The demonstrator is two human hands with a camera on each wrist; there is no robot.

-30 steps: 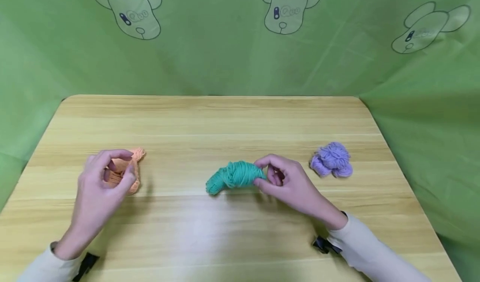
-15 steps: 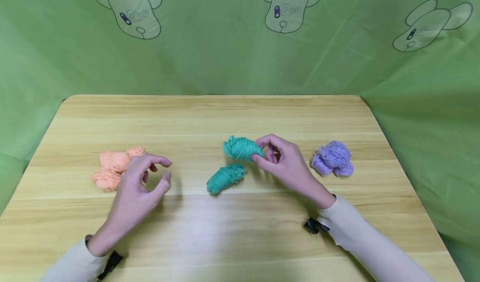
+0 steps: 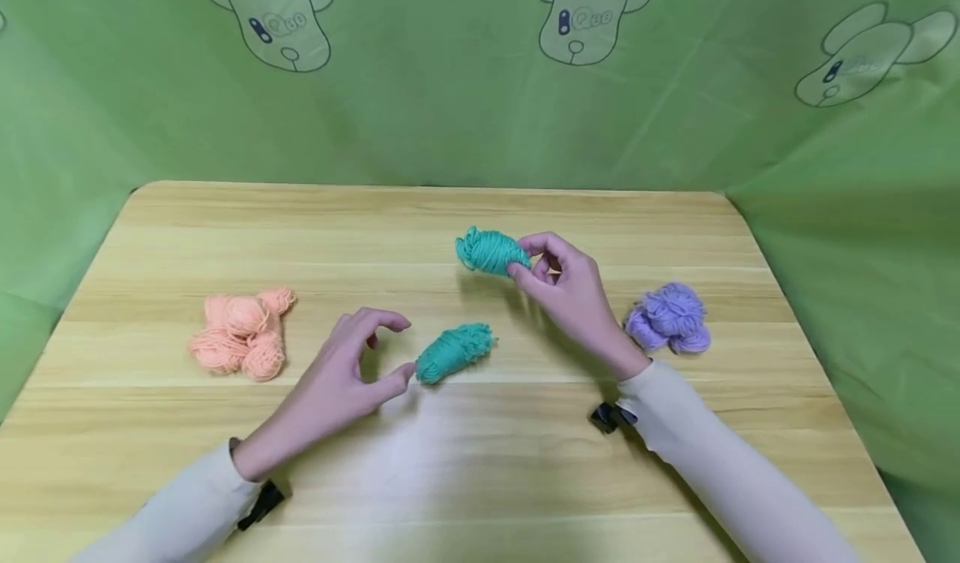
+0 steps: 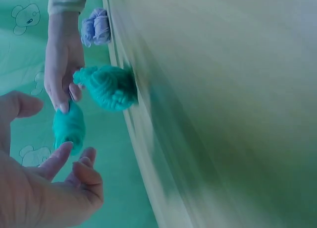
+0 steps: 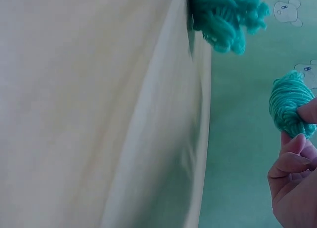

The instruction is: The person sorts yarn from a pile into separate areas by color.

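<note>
My right hand (image 3: 566, 284) pinches the right end of a green yarn skein (image 3: 491, 251) between thumb and fingers, holding it above the table; the right wrist view also shows this held skein (image 5: 291, 104). Nearer to me, a second green yarn skein (image 3: 454, 353) lies on the wooden table. Just left of that one is my left hand (image 3: 348, 371), thumb and fingers spread apart with nothing held. Its thumb tip appears close to the skein's left end; whether they touch I cannot tell.
A pile of peach yarn skeins (image 3: 243, 334) sits on the left of the table (image 3: 525, 480). Purple yarn skeins (image 3: 670, 317) are heaped on the right, close to my right forearm. A green curtain (image 3: 435, 97) hangs behind the table and along its sides.
My right hand has lifted one green skein off the other and carried it away from me. My left hand has moved right, from the peach pile to beside the lower green skein.
</note>
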